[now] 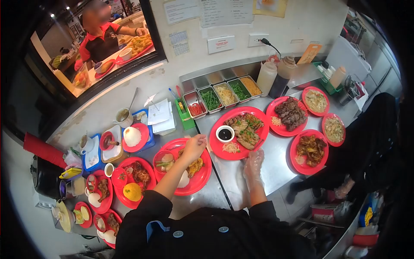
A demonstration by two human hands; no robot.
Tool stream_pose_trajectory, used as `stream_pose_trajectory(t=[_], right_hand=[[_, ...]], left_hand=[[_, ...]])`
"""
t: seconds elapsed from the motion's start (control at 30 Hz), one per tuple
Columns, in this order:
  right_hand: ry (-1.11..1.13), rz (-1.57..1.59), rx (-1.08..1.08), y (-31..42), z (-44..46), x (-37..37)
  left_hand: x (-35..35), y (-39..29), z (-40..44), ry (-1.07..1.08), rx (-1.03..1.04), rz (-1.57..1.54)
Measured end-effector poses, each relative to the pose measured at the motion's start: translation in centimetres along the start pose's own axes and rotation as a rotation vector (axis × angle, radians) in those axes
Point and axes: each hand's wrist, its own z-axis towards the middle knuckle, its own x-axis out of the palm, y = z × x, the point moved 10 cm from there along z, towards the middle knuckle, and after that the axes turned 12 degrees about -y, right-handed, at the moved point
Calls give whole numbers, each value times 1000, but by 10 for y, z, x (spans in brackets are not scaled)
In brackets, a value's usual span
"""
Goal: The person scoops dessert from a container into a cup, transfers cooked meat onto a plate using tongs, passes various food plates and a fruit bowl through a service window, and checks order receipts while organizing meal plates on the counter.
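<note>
My left hand (195, 147), bare, is closed in a pinch between two red plates; whatever its fingers hold, if anything, is hidden. Below its wrist lies a red plate (199, 184) with a small bowl, rice and a browned piece of meat. My right hand (253, 167) wears a clear plastic glove. Its fingers stretch toward the near rim of a large red plate (219, 151), beside the grilled meat (248, 139). That plate also carries a white cup of dark sauce (224, 134) and a small pile of pale shreds (231, 148).
Metal trays of toppings (224, 95) line the back, near squeeze bottles (267, 75). More filled red plates stand right, including one of dark meat (289, 114), and left, including one with yellow rice (132, 192). A person (101, 43) stands beyond the window; another dark-clothed person (366, 142) is right.
</note>
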Motion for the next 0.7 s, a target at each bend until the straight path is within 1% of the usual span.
stream_pose_trajectory(t=[0.03, 0.1, 0.17, 0.23, 0.27, 0.3, 0.33, 0.37, 0.4, 0.43, 0.47, 0.5, 0.6, 0.67, 0.7], right_hand=[[-3, 4, -1, 7, -4, -5], [9, -36, 76, 14, -16, -15], [-18, -23, 87, 19, -18, -41], [163, -212, 11, 27, -13, -49], [180, -234, 6, 40, -24, -39], [216, -257, 7, 65, -45, -21], [280, -290, -28, 80, -59, -3], [353, -342, -78, 81, -56, -5], [366, -321, -85, 90, -72, 1], [380, -304, -88, 99, -84, 16], [424, -312, -77, 100, -91, 31], [490, -327, -46, 93, -100, 53], [649, -347, 25, 84, -130, 106], [736, -358, 56, 81, -151, 136], [774, -363, 74, 81, -162, 148]], left_hand=[[2, 9, 0, -2, -17, -31], [7, 24, -3, -2, -37, -62], [13, 38, -15, 52, -110, -160], [16, 15, -48, 184, -360, -358], [12, -3, -66, 185, -404, -566], [6, -11, -83, 172, -453, -570], [8, -1, -93, 196, -464, -665], [1, -17, -103, 210, -415, -688], [-5, -22, -113, 191, -397, -796], [-23, -40, -127, 139, -389, -836], [-29, -38, -136, 141, -406, -851], [-39, -36, -142, 75, -388, -879], [-92, -56, -165, -78, -316, -797], [-122, -63, -176, -211, -281, -908], [-136, -69, -182, -223, -273, -911]])
